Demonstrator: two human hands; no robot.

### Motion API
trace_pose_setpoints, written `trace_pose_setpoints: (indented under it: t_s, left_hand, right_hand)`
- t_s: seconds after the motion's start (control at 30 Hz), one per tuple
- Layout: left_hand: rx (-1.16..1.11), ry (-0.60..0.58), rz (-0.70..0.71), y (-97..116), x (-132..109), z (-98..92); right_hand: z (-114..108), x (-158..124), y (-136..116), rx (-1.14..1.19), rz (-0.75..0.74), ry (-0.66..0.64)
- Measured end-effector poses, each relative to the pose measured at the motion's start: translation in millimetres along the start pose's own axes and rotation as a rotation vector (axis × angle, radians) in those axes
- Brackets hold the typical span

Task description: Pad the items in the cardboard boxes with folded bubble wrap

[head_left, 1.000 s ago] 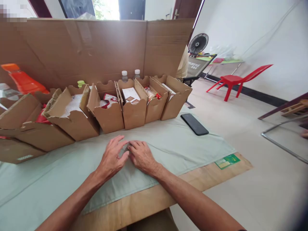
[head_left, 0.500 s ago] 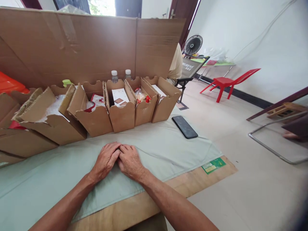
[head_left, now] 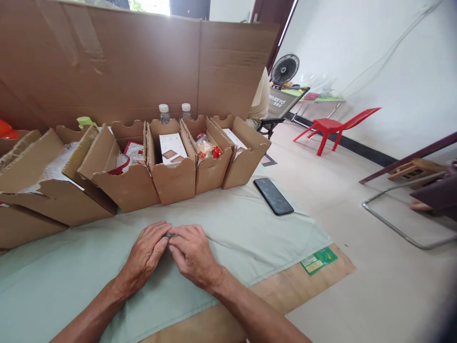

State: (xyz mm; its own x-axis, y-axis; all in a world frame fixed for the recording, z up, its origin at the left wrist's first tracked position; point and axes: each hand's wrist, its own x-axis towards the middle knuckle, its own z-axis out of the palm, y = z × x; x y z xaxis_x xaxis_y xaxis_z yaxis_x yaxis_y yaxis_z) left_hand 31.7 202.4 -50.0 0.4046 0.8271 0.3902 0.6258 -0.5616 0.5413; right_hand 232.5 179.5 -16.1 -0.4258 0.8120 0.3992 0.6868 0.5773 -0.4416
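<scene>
My left hand [head_left: 147, 252] rests on the pale green cloth [head_left: 246, 238], its fingers loosely bent with the thumb alongside. Facing it, my right hand [head_left: 194, 257] has curved fingers and a thumb hanging apart from them. The fingertips of both hands meet or nearly meet, and I see nothing held in either. The palms are turned down and hidden. Just beyond the hands stands a row of cardboard bins, among them one with a white box [head_left: 172, 148] and one with red-and-clear wrapped packets [head_left: 205, 145]. A black phone [head_left: 273, 196] lies to the right.
A tall cardboard panel [head_left: 143, 66] rises behind the bins, with two white-capped bottles [head_left: 163, 114] before it. The wooden table edge [head_left: 285, 286] carries a green label [head_left: 319, 260]. A red chair [head_left: 332, 127], a fan [head_left: 285, 68] and a partly hidden person [head_left: 260, 102] are farther off.
My hands have drawn slightly apart at the thumbs, where before they lay folded together. The view has tilted a little, so the bins sit farther left and lower.
</scene>
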Motion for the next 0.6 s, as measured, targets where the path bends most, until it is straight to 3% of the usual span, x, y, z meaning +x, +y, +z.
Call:
trace_pose_setpoints:
  t_s: [0.13, 0.3, 0.37, 0.5, 0.53, 0.6]
  left_hand:
    - [0.059, 0.005, 0.085, 0.1, 1.2, 2.6]
    - [0.106, 0.051, 0.162, -1.2, -1.9, 11.5]
    - [0.099, 0.042, 0.160, -0.8, -2.8, 12.7]
    - [0.077, 0.038, 0.151, 0.6, -1.9, 11.4]
    - [0.077, 0.040, 0.154, 0.7, -1.4, 11.0]
    - [0.084, 0.043, 0.162, 0.5, -0.7, 10.8]
  right_hand:
    - [-84.8, 17.5, 9.1, 0.101, -0.023, 0.288]
    - [-205.9, 75.8, 63.4, -0.235, 0.069, 0.490]
    - [-235.7, 103.7, 93.8, -0.347, 0.207, 0.352]
    - [-261.0, 151.5, 140.1, -0.318, 0.485, -0.203]
    - [-261.9, 161.2, 147.2, -0.299, 0.536, -0.256]
    - [-258.6, 178.0, 157.7, -0.286, 0.572, -0.118]
